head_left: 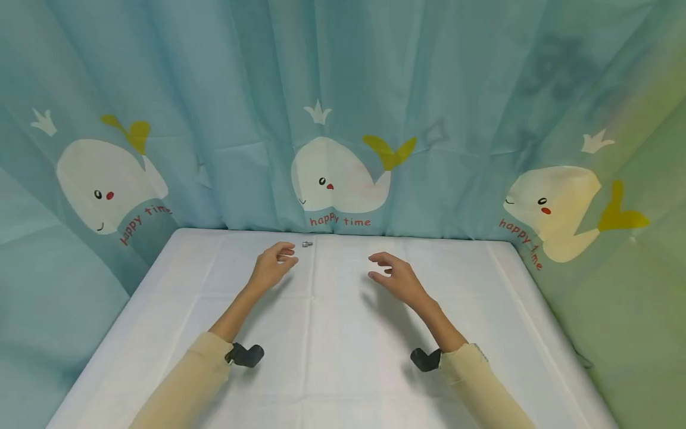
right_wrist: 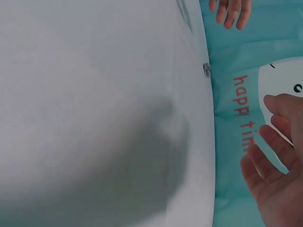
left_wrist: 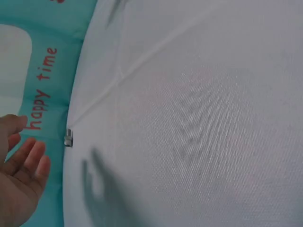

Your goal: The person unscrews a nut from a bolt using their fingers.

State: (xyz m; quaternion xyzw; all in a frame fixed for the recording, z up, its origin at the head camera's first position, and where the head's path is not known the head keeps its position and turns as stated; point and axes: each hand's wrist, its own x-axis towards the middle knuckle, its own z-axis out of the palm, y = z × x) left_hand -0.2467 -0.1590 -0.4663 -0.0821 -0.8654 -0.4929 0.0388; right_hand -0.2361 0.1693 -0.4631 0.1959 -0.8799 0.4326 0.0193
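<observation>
A small silver metal fitting [head_left: 307, 244] lies on the white-covered table close to its far edge. It also shows at the table's edge in the left wrist view, as a short metal piece [left_wrist: 68, 138]. My left hand [head_left: 272, 266] hovers over the table just left of the fitting, fingers loosely bent and holding nothing. Farther right, my right hand [head_left: 399, 279] is held above the cloth, thumb and fingers apart with nothing between them. In the right wrist view the fitting [right_wrist: 207, 70] sits between the two hands.
A white cloth [head_left: 343, 333] with fold creases covers the table. Blue-green curtains [head_left: 241, 179] printed with whales stand along the back and both sides. A black wrist device [head_left: 246, 356] is on the left sleeve, another black device [head_left: 426, 359] on the right.
</observation>
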